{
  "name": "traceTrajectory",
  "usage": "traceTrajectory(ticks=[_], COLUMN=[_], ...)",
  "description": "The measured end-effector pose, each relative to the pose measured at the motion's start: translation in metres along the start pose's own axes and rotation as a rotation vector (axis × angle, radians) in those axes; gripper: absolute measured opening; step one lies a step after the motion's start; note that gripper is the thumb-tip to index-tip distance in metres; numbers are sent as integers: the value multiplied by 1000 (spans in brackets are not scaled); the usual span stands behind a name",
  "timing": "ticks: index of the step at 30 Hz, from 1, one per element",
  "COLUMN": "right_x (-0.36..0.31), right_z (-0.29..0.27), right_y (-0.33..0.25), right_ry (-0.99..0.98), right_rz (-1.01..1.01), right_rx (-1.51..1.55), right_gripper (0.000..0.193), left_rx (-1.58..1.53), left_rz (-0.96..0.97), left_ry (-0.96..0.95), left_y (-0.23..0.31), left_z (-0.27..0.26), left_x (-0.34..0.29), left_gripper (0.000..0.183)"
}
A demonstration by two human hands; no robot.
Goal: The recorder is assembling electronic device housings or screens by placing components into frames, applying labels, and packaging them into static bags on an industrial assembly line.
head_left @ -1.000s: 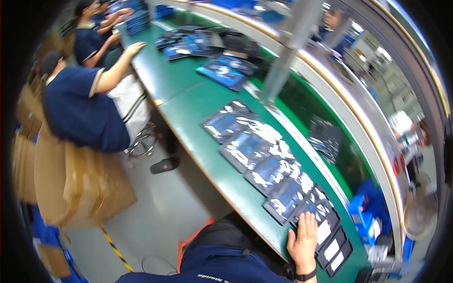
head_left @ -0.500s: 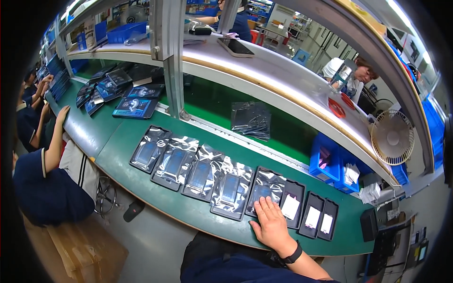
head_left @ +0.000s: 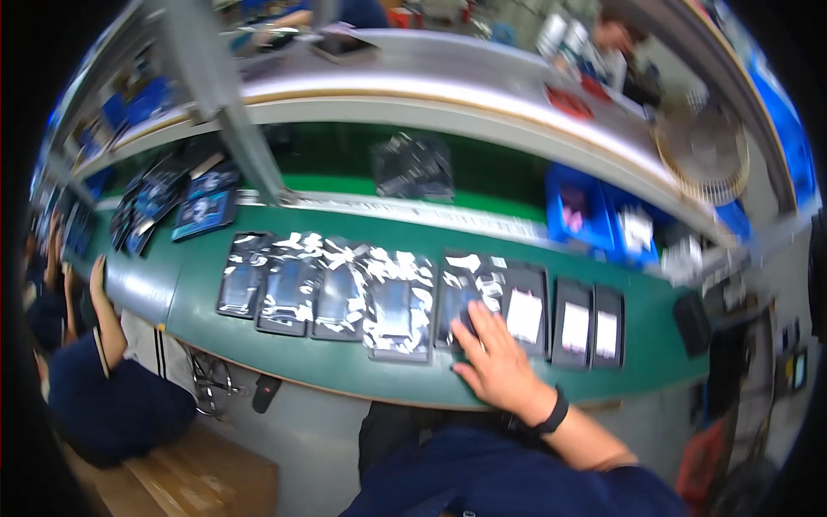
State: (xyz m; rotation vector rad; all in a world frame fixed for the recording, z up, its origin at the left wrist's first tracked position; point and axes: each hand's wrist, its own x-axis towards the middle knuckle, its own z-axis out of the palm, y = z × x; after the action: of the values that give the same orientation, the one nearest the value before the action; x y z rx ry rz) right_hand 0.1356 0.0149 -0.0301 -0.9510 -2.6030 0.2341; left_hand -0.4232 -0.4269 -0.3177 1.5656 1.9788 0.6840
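Note:
My right hand (head_left: 495, 358), with a dark band on its wrist, reaches in from the lower right. Its fingers are spread, and their tips touch or hover over the near part of a clear plastic bag (head_left: 465, 289) on a black tray. To its left lie several more black trays in a row, each topped by a shiny clear bag (head_left: 396, 306) with a dark bluish rectangular shape under it. Right of the hand, a black tray (head_left: 541, 323) holds a white card (head_left: 524, 315). Two narrower trays (head_left: 608, 360) with white cards lie farther right. My left hand is out of sight.
The green table (head_left: 194, 297) carries a pile of dark blue-printed packages (head_left: 204, 215) at far left. Blue bins (head_left: 579, 220) stand at the back right under a shelf (head_left: 413, 108). A metal post (head_left: 245, 155) rises behind the trays. A co-worker (head_left: 121, 388) sits at left.
The whole view has turned and blurred, so the table sits higher in the picture. My right hand stays by the same bagged tray, its fingers now spread wider.

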Motion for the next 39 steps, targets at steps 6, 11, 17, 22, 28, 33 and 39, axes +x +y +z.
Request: traceTrajectory(ticks=[6, 11, 17, 22, 28, 33, 39], right_x=[-77, -195, -356, -417, -412, -478, -505], right_z=[-66, -106, -63, 5, 68, 191, 237], right_y=[28, 38, 39, 28, 20, -19, -54], right_ry=[300, 352, -107, -464, -648, -873, -842], right_rz=[96, 641, 1324, 1477, 1320, 1031, 895], right_rx=[56, -111, 65, 359, 631, 861, 710], right_gripper=[27, 12, 27, 40, 46, 57, 61], left_rx=[208, 336, 485, 594, 701, 738, 771], left_rz=[50, 174, 309, 364, 387, 396, 390], left_ry=[-349, -473, -495, -432, -286, -132, 77], left_y=[21, 55, 123, 179, 224, 238, 230], left_z=[-160, -198, -213, -222, -245, -248, -259], left_x=[54, 180, 304, 352, 374, 377, 370], left_gripper=[39, 40, 41, 42, 44, 45, 47])
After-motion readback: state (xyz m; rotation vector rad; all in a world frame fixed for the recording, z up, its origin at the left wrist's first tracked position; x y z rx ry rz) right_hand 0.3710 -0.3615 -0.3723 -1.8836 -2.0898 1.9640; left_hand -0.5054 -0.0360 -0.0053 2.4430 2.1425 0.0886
